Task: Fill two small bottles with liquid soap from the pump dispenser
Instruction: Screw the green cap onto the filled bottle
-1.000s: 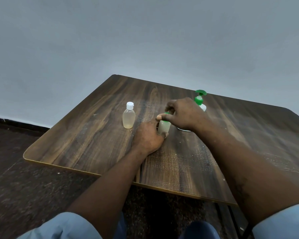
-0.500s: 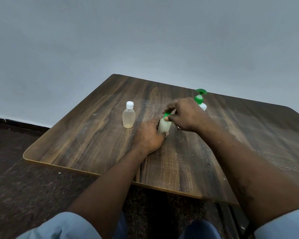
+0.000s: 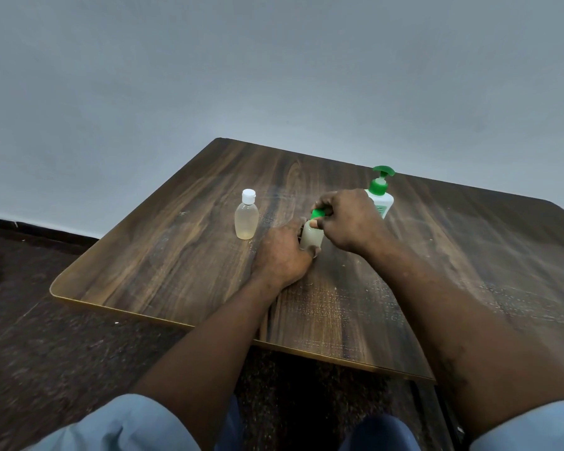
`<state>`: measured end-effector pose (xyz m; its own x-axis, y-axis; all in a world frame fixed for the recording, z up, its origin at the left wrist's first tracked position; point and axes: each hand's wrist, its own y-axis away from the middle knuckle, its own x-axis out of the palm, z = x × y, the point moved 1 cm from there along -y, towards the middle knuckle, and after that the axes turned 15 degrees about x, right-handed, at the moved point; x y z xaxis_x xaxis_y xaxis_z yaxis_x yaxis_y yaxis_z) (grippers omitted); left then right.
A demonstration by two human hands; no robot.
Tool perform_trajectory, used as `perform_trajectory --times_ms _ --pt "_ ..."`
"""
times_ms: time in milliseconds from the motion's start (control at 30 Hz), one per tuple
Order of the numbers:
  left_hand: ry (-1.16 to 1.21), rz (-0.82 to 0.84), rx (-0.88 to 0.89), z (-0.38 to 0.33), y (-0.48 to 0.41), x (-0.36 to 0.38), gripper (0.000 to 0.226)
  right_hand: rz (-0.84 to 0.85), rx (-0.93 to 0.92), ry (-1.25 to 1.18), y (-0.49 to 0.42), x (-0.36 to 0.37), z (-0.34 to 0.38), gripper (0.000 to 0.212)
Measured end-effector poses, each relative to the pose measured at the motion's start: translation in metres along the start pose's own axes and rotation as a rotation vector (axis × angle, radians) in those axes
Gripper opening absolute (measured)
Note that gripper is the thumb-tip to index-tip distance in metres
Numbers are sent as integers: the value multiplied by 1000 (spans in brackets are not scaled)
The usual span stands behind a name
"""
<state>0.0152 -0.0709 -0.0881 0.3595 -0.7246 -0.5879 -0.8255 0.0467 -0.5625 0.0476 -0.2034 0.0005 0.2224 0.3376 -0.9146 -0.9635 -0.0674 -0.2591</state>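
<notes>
Our left hand (image 3: pixel 282 255) rests on the worktop (image 3: pixel 176 255) with its fingers curled round the lower body of the small bottle (image 3: pixel 310 237), which stands just past the knuckles, near the middle of the worktop. Our right hand (image 3: pixel 349 219) comes in from the right and pinches the green cap (image 3: pixel 318 213) on top of this bottle.

We judge that the cap is being turned on the neck. Whether it sits fully down, we cannot tell. If the left hand squeezes the soft wall too hard, soap may rise out at the neck. If the cap goes on crooked, it may leak later.

This bottle is close to upright, its long axis vertical and its neck pointing up. Farther left, apart from both hands, the white-capped bottle (image 3: pixel 246 219) stands upright with pale liquid inside. Behind the right hand stands the pump dispenser (image 3: pixel 380 196).
</notes>
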Motion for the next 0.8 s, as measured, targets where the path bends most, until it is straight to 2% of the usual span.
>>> perform_trajectory --times_ms 333,533,667,800 --pt "-45 -9 2 -4 3 -3 36 -55 58 -185 15 15 -5 34" --pt "-28 -27 -66 -8 10 -7 45 -103 110 -266 18 22 -5 31" --pt "-43 -243 -215 -3 32 -23 24 -129 163 -310 5 32 0 31" --pt "-141 -432 -314 10 36 -51 35 -125 167 -356 -12 46 19 30"
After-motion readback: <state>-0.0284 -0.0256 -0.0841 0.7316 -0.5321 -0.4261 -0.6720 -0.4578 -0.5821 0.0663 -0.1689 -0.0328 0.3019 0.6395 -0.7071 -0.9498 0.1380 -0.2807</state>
